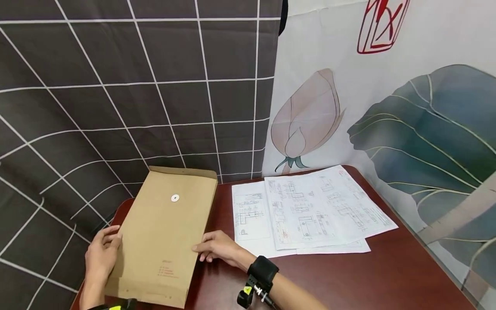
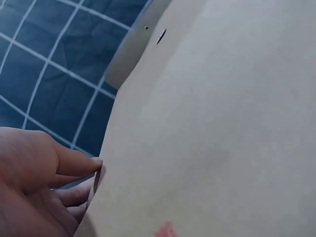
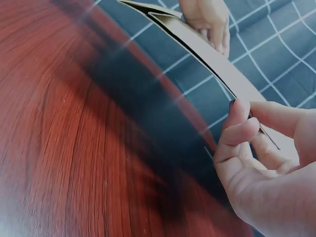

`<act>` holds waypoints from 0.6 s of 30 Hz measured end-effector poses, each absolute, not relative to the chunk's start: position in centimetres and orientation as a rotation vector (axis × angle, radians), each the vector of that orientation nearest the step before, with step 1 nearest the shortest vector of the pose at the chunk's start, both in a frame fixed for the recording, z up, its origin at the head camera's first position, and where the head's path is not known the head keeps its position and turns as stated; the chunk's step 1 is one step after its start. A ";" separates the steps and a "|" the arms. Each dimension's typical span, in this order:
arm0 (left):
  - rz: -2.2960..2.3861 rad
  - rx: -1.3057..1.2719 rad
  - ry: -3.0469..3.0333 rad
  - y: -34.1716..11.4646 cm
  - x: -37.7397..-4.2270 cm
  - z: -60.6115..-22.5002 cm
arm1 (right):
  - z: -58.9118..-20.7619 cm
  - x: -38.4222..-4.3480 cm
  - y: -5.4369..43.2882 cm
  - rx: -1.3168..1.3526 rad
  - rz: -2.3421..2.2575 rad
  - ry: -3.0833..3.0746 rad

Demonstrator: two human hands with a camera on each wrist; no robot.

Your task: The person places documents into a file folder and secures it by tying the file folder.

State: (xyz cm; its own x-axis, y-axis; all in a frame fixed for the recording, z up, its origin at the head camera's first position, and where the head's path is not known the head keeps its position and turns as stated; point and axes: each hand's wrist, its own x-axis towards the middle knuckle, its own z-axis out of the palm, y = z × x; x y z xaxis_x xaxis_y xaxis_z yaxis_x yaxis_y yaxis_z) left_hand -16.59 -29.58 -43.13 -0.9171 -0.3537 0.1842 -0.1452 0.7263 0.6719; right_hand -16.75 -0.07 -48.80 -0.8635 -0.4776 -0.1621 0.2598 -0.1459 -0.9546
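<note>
A brown kraft paper document envelope [image 1: 155, 232] is held up off the table at the left, its flap [image 1: 182, 172] at the far end and a white button [image 1: 175, 198] below it. My left hand [image 1: 101, 254] pinches its left edge between thumb and fingers. On the opposite edge my right hand [image 1: 218, 249] grips with the thumb on top and fingers beneath. The right wrist view shows the envelope [image 3: 212, 59] edge-on, with its shadow on the wood below. Small red print lies near the envelope's lower end.
Several overlapping sheets of technical drawings [image 1: 310, 211] lie right of the envelope on the reddish-brown wooden table [image 1: 348, 280]. A dark cloth with a white grid [image 1: 170, 103] hangs behind and to the left. A white cloth with a painted lotus bud [image 1: 308, 116] hangs at the right.
</note>
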 end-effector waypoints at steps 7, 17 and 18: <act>-1.032 0.251 -2.554 -27.4 -16.9 -41.8 | -48.5 -16.5 2.3 -0.281 -2.112 1.640; -1.015 -0.046 -2.535 -25.2 -17.5 -40.5 | -46.8 -17.4 6.7 -0.150 -2.254 1.697; -1.008 -0.080 -2.530 -25.0 -17.6 -40.2 | -46.6 -17.6 7.4 -0.144 -2.267 1.701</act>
State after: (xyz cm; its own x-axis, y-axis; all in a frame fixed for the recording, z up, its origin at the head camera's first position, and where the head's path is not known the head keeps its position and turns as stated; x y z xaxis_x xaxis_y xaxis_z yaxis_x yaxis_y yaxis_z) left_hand -17.57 -24.96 -40.24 -0.9128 -0.0973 0.3968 0.2021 0.7365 0.6455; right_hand -17.62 7.41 -46.59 -0.9492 -0.2984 -0.0997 0.1792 -0.2524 -0.9509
